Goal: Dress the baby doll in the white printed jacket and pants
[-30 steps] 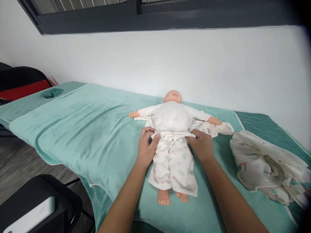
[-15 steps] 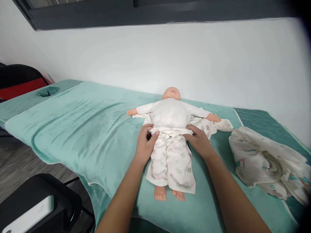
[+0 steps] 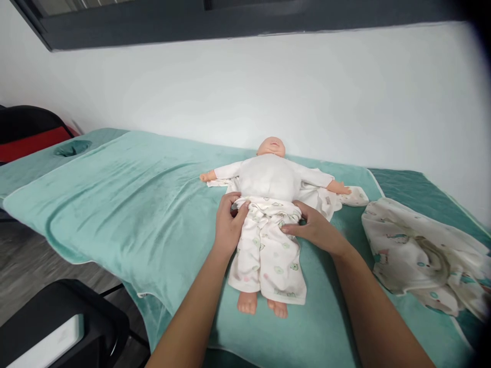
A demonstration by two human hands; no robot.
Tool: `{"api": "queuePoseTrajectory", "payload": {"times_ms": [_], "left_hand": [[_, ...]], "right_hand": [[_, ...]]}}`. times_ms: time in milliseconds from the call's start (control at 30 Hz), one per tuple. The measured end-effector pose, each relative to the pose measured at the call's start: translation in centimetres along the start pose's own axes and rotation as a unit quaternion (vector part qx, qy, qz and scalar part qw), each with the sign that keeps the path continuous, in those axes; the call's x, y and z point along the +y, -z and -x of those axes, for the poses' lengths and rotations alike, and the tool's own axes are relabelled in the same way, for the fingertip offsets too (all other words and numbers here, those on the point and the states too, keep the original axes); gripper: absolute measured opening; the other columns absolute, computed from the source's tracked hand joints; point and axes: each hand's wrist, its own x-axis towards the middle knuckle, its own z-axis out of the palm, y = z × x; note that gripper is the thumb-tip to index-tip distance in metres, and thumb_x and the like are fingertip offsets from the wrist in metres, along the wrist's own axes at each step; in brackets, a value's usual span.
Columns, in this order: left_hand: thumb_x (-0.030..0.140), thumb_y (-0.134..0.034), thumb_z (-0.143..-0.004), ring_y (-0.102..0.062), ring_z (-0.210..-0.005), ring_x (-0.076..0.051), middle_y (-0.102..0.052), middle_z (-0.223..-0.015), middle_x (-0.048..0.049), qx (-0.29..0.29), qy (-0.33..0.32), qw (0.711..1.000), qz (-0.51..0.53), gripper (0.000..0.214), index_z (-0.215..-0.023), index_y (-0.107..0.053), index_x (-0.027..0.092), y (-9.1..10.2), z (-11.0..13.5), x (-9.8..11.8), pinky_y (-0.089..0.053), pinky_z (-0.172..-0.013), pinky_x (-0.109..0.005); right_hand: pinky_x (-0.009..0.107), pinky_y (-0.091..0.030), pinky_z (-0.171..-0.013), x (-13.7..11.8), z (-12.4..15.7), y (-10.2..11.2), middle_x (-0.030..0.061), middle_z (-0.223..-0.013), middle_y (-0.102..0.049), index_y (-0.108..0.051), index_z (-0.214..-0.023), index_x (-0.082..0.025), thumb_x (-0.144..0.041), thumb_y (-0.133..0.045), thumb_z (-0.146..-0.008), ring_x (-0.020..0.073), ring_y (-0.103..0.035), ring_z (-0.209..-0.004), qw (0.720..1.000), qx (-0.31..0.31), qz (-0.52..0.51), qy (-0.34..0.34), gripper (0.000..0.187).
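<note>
A baby doll (image 3: 271,147) lies on its back with arms spread, dressed in a white top (image 3: 268,176) and white baby pants (image 3: 278,266) with small green prints. The pants cover its legs, and the bare feet stick out below. At the waistband's left side my left hand (image 3: 229,222) is closed, pinching the cloth between thumb and fingers. My right hand (image 3: 316,230) grips the pants on the other side, its thumb lying over the front and its fingertips at the waist edge. A printed baby garment (image 3: 320,199) is spread beneath the doll's back and arms.
A teal cover (image 3: 134,204) drapes the massage bed, which has a face hole (image 3: 72,148) at the far left. Crumpled printed baby clothes (image 3: 414,260) lie at right. A black chair (image 3: 95,317) holding a white device (image 3: 53,342) stands front left. The wall (image 3: 192,92) rises behind.
The printed waistband now lies over the top's lower hem, which was bunched there before. My right thumb has slid down the pants front, while my left hand stays at the waist.
</note>
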Motion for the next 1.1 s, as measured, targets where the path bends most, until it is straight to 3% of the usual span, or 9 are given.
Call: {"api": "queuePoseTrajectory", "payload": {"times_ms": [267,400,600,767,900,1000,1100], "left_hand": [[0.039,-0.056,-0.092,-0.057,-0.100,-0.016,-0.060,-0.107,-0.0052,-0.009,-0.044,0.999,-0.012,0.020,-0.103,-0.056,0.022,-2.4,-3.8,-0.8,-0.048,-0.082,-0.026],[0.038,-0.055,-0.093,-0.055,-0.102,-0.016,-0.058,-0.106,-0.0049,-0.013,-0.066,0.997,-0.024,0.019,-0.102,-0.057,0.021,-2.7,-4.4,-1.1,-0.047,-0.083,-0.026],[0.035,-0.053,-0.095,-0.056,-0.104,-0.016,-0.057,-0.111,-0.0052,-0.024,-0.074,0.996,-0.033,0.021,-0.083,-0.059,0.020,-1.2,-2.4,0.0,-0.044,-0.088,-0.028],[0.027,-0.051,-0.096,-0.057,-0.100,-0.016,-0.059,-0.105,-0.0049,-0.034,-0.140,0.988,-0.048,0.029,-0.069,-0.049,0.018,0.7,1.7,0.8,-0.043,-0.090,-0.032],[0.027,-0.059,-0.093,-0.057,-0.097,-0.017,-0.060,-0.101,-0.0045,-0.052,-0.156,0.985,-0.058,0.016,-0.080,-0.054,0.020,1.3,3.9,0.5,-0.045,-0.089,-0.033],[0.030,-0.066,-0.088,-0.056,-0.101,-0.019,-0.059,-0.104,-0.0052,-0.047,-0.143,0.987,-0.060,0.016,-0.092,-0.054,0.021,1.1,4.0,0.1,-0.045,-0.092,-0.035],[0.029,-0.066,-0.087,-0.055,-0.100,-0.018,-0.057,-0.104,-0.0043,-0.039,-0.113,0.991,-0.057,0.018,-0.098,-0.053,0.021,0.9,3.6,-0.1,-0.044,-0.091,-0.034]], "right_hand": [[0.031,-0.044,-0.070,0.6,-1.5,-1.2,0.0003,-0.090,-0.067,-0.059,-0.094,-0.021,-0.053,-0.076,-0.071,0.0214,-0.057,-0.084,0.980,0.184,0.076,-0.011,0.043],[0.030,-0.042,-0.070,0.9,-1.8,-1.4,-0.0013,-0.085,-0.066,-0.060,-0.090,-0.022,-0.054,-0.073,-0.072,0.0204,-0.056,-0.081,0.970,0.216,0.105,-0.023,0.039],[0.028,-0.039,-0.066,1.3,-1.8,-1.5,-0.0036,-0.076,-0.063,-0.059,-0.083,-0.022,-0.049,-0.069,-0.076,0.0179,-0.054,-0.075,0.964,0.231,0.133,-0.007,0.030],[0.026,-0.037,-0.064,1.7,-1.8,-1.4,-0.0038,-0.072,-0.058,-0.056,-0.080,-0.022,-0.026,-0.061,-0.074,0.0154,-0.051,-0.068,0.955,0.251,0.150,0.060,0.009],[0.027,-0.040,-0.070,2.0,-1.9,-1.4,-0.0009,-0.080,-0.061,-0.054,-0.084,-0.022,-0.019,-0.055,-0.071,0.0164,-0.056,-0.074,0.949,0.265,0.134,0.105,0.014],[0.027,-0.041,-0.072,1.9,-1.2,-1.8,0.0004,-0.082,-0.063,-0.055,-0.087,-0.021,-0.018,-0.055,-0.070,0.0175,-0.058,-0.077,0.948,0.275,0.127,0.101,0.017],[0.026,-0.038,-0.064,1.7,0.8,-2.7,-0.0020,-0.073,-0.060,-0.057,-0.084,-0.021,-0.018,-0.056,-0.073,0.0159,-0.053,-0.069,0.956,0.259,0.113,0.078,0.011]]}}
